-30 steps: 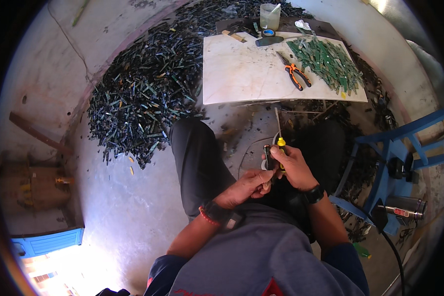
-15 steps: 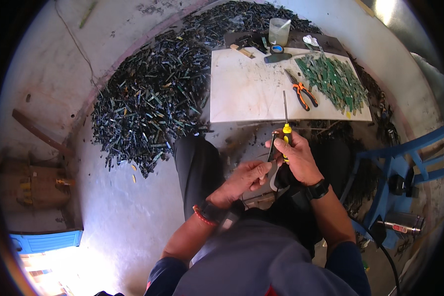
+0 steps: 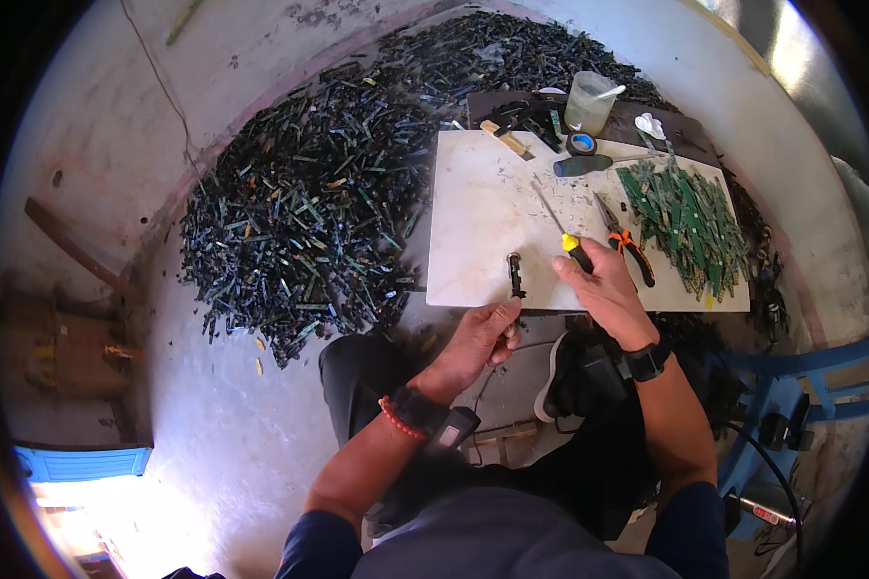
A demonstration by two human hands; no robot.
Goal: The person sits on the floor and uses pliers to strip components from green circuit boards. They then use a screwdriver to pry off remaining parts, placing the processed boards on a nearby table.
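Note:
My left hand pinches the lower end of a narrow black strip, with its fingertips just below the near edge of the white board. The strip points away from me over the board. In my right hand is a screwdriver with a yellow and black handle. Its thin shaft slants up and left above the board, apart from the strip. Orange-and-black pliers lie just beyond my right hand, beside a heap of green strips.
Toward the board's far edge are a dark-handled tool, a blue-centred tape roll, a cloudy cup and a wooden piece. A large pile of dark strips covers the floor at left. A blue chair stands at right.
My hands have moved forward from my lap and apart. The black strip, earlier between both hands, is now out over the board in my left hand. The screwdriver has tilted left.

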